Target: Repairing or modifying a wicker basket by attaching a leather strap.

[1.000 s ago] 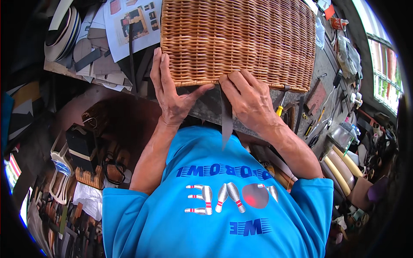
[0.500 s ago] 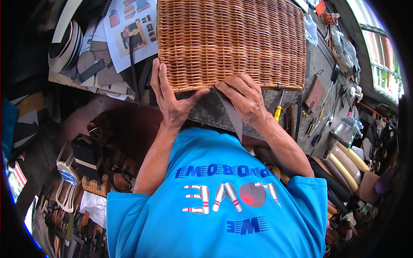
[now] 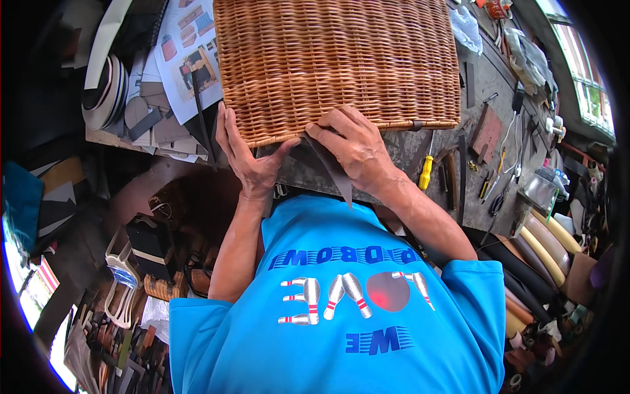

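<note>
A brown woven wicker basket or panel lies on the workbench in front of me, its near edge facing me. My left hand grips its near left corner, fingers along the left side and thumb stretched along the near edge. Close to that thumb, my right hand has its fingers closed at the near edge, pinching a flat dark strip, possibly leather. The strip's pointed end hangs toward my shirt. What lies beneath the right fingertips is hidden. A small dark strap loop sits on the near edge further right.
Right of the wicker lie a yellow-handled screwdriver, a reddish-brown block, scissors and a white cable. Printed picture sheets and dark cut pieces cover the left side. Rolls of material stand at the lower right.
In the view, the wicker has shifted slightly left and turned a little, its right end now higher. Both hands have shifted left with it and keep their holds.
</note>
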Demonstrator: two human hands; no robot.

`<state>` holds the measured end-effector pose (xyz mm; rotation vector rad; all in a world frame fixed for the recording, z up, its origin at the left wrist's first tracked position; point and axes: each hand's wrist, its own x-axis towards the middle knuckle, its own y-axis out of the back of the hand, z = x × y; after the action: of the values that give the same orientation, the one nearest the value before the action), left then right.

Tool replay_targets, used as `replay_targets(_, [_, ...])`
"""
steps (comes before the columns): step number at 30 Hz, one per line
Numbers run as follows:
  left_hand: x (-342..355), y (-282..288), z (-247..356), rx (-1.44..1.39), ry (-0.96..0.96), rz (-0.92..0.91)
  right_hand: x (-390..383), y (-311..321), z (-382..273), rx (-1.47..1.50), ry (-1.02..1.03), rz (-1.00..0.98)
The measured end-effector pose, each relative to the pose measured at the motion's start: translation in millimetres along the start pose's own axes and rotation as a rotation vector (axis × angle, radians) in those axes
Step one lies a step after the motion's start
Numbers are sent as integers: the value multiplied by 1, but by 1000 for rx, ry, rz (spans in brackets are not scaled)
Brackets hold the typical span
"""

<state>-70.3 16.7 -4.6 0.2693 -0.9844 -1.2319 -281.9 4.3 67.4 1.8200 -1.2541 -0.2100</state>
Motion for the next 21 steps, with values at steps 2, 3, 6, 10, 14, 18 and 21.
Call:
replay_targets(2, [0, 0, 1, 7, -10, 4, -2, 4, -10, -104, -56, -37])
replay_targets(3, [-1, 0, 1, 0, -11, 6, -2, 6, -11, -123, -19, 6])
replay_targets(6, [-1, -2, 1, -27, -6, 18, -5, 9, -12, -152, 7, -38])
replay_targets(10, [0, -3, 0, -32, -7, 19, -5, 0, -18, -251, 18, -42])
replay_targets(14, [-2, -2, -1, -28, -1, 19, -7, -8, -17, -335, 12, 11])
replay_targets(18, [-1, -3, 0, -38, -3, 17, -5, -6, -11, -273, 39, 59])
replay_targets(21, [-1, -3, 0, -64, -5, 23, -1, -7, -12, -333, 69, -7])
